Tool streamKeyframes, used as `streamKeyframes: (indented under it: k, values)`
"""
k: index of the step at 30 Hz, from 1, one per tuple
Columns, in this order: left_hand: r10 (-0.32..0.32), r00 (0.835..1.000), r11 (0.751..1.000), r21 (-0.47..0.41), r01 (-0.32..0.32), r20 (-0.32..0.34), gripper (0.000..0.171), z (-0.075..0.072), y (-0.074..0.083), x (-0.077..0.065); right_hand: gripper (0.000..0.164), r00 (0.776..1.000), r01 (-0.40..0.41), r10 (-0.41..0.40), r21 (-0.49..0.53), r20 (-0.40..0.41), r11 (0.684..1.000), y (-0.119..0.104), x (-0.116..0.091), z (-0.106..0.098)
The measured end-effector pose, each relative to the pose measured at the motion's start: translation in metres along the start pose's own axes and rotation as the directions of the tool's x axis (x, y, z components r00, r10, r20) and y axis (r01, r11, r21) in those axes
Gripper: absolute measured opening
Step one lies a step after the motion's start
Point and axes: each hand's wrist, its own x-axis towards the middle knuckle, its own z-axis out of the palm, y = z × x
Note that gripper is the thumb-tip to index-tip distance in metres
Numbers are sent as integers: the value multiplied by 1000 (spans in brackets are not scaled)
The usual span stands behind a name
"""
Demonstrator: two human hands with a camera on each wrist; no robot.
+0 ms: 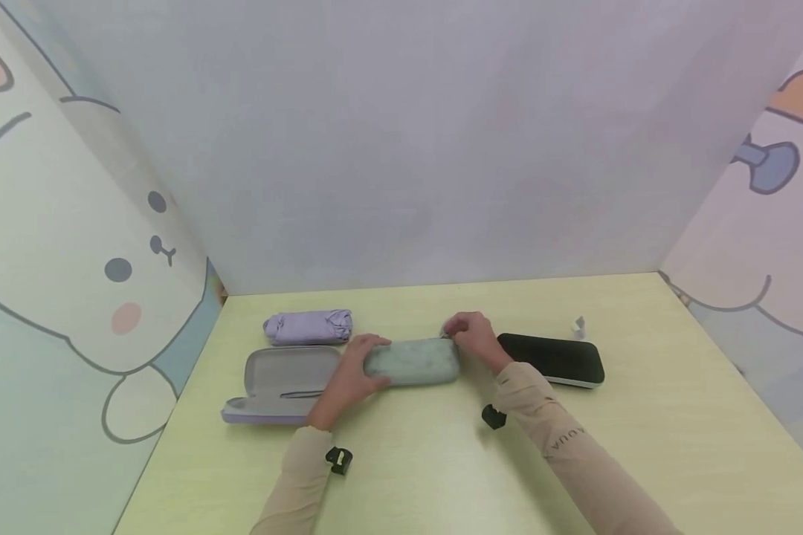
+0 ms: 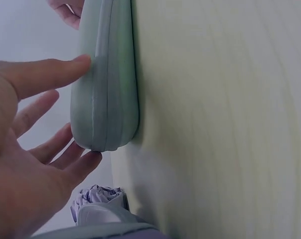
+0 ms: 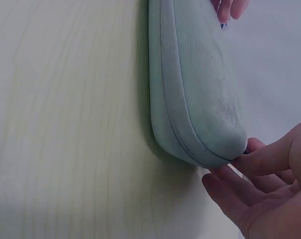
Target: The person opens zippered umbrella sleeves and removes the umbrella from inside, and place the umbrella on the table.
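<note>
A soft, pale green pencil case [image 1: 411, 362] lies lengthwise on the table, its grey zip band [image 3: 173, 74] running along the side. My left hand [image 1: 356, 375] holds its left end, thumb on the near side and other fingers round the end and back. At the far right corner my right hand [image 1: 475, 336] pinches a small zip pull, mostly hidden by the fingertips; a bit of grey [image 1: 444, 332] shows beside them. In the right wrist view the thumb [image 3: 270, 157] presses close against the case's corner.
Left of the green case, a purple case [image 1: 268, 417] lies open, grey lining up. Behind it sits a crumpled purple bundle [image 1: 308, 328]. To the right are a black case [image 1: 552, 358] with a white edge and a small white scrap [image 1: 578, 327]. A wall [image 1: 435, 186] stands behind the table.
</note>
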Motion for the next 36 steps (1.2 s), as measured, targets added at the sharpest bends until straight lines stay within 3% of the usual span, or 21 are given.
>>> streamKeyframes:
  k: [11, 20, 27, 36]
  values:
    - [-57, 998, 998, 10, 57, 12, 57, 2, 1, 4, 16, 993, -21, 22, -11, 114, 1000, 2, 7, -2]
    - [-65, 998, 997, 31, 65, 5, 55, 4, 0, 6, 17, 994, 74, -64, -108, 94, 991, 0, 10, -2]
    - [-83, 996, 996, 17, 83, 11, 53, 5, 0, 7, 19, 989, 81, -57, -168, 139, 982, -2, 12, -3]
    - [-102, 995, 994, 25, 102, 10, 53, 5, 0, 7, 19, 974, 175, -149, -153, 169, 973, -1, 14, -8]
